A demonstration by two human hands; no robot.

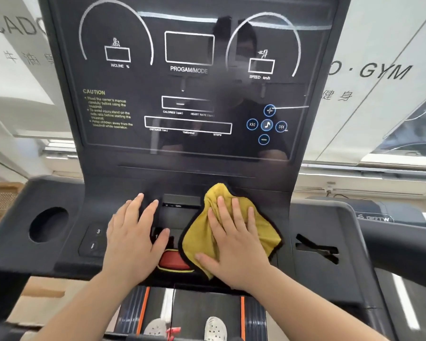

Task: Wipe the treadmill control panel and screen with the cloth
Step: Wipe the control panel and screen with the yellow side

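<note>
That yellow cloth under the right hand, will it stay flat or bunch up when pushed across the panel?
Probably floppy: the yellow cloth lies in soft folds, one corner peaked. It would likely bunch at edges the flat right hand does not cover. It looks plush and light, so should drag rather than slide.

Bright daylight; glare streaks, reflections on screen [190, 77]; slight motion blur; wide-angle edge distortion.

head cam | faces forward-down | close over treadmill control panel [182, 183] | single view

Both hands — left hand [133, 238], right hand [234, 238] — flat.
</note>
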